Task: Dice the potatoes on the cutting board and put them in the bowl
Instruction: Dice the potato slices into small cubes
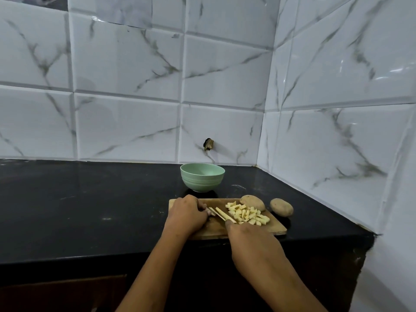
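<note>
A wooden cutting board lies on the black counter. A pile of pale diced potato covers its right half, with a whole brown potato at the board's back edge. My left hand has curled fingers holding down a few potato strips on the board's left part. My right hand grips a knife whose thin blade lies across the strips; its handle is hidden in my fist. A mint-green bowl stands behind the board, and I cannot see inside it.
A second whole potato lies on the black counter just right of the board. Marble-look tiled walls close off the back and right side. The counter's front edge runs below my forearms.
</note>
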